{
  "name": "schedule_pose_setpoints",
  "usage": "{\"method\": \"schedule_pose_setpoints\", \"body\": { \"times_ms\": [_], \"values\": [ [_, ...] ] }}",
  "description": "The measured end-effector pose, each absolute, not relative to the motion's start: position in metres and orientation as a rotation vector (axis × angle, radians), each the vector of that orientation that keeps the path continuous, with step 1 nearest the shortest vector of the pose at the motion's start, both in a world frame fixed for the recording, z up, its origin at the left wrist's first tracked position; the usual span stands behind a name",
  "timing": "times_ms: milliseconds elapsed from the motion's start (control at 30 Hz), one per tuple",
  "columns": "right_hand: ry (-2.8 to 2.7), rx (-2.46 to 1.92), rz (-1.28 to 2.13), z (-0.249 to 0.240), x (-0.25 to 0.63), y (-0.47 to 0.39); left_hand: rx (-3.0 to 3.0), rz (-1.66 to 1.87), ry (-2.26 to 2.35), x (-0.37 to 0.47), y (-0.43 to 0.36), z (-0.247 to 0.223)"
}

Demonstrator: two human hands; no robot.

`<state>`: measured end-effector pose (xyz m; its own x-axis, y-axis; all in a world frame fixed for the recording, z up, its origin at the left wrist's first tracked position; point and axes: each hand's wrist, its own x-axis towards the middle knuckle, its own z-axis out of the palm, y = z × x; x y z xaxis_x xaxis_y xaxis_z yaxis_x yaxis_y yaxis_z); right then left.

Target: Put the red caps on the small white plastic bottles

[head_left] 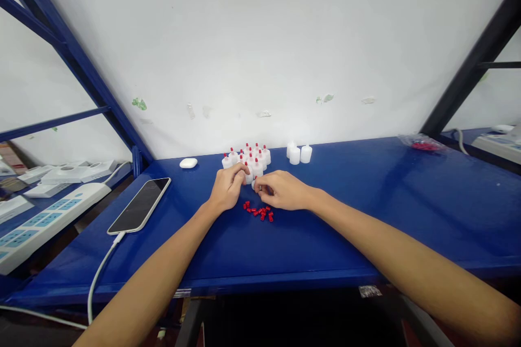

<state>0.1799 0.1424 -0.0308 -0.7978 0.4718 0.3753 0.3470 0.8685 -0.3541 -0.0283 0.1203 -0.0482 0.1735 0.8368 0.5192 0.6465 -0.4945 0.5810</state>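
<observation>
Two bare hands are seen meeting at the middle of a blue table, just in front of a cluster of small white bottles with red tips. The left hand is curled, its fingers closed around one white bottle at the near edge of the cluster. The right hand is held just beside it, fingers pinched together at a small white piece; what exactly is gripped there cannot be told. A loose scatter of red caps is laid on the table just in front of both hands. Three white bottles without red tips are stood just right of the cluster, by the white wall. Left of the cluster, a small white case is placed near the wall, and a phone is laid face up with a white cable plugged in. Far right of the cluster, a clear bag of red pieces is seen.
</observation>
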Motion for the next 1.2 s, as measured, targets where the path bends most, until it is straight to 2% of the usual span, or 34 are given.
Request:
{"method": "schedule_pose_setpoints", "body": {
  "times_ms": [367, 467, 667, 800, 1200],
  "values": [
    [-2.809, -0.634, 0.599, -0.006, 0.196, 0.140, 2.201, 1.250, 1.388, -0.023, 0.117, -0.045],
    [-2.737, -0.818, 0.414, -0.012, 0.194, 0.147, 2.225, 1.238, 1.398, -0.023, 0.117, -0.046],
    [-2.199, -1.480, -0.090, -0.020, 0.208, 0.173, 2.301, 1.192, 1.424, -0.023, 0.118, -0.046],
    [-2.197, -1.630, -0.162, -0.025, 0.215, 0.180, 2.333, 1.168, 1.411, -0.023, 0.117, -0.046],
    [-2.444, -1.398, -0.091, -0.037, 0.204, 0.173, 2.261, 1.312, 1.522, -0.024, 0.117, -0.045]
  ]
}}
